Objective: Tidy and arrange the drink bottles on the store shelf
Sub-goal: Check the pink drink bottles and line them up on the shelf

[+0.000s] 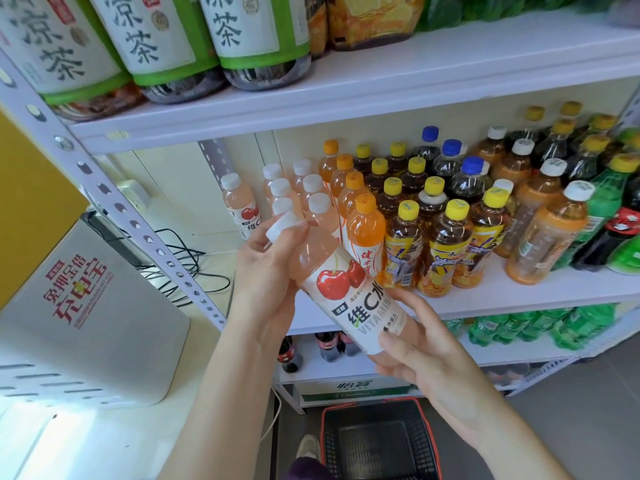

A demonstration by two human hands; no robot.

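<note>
I hold a pink vitamin-C water bottle with a cherry label and a white cap, tilted with the cap to the upper left, in front of the middle shelf. My left hand grips its neck and shoulder. My right hand cups its base. Behind it stand several matching pink bottles in rows, and one more alone to the left. Orange-capped orange drinks and yellow-capped tea bottles stand to the right.
Large herbal tea bottles fill the top shelf. Green soda bottles and cola crowd the right end. A white power-bank kiosk and black cables sit at left. A red shopping basket stands on the floor below.
</note>
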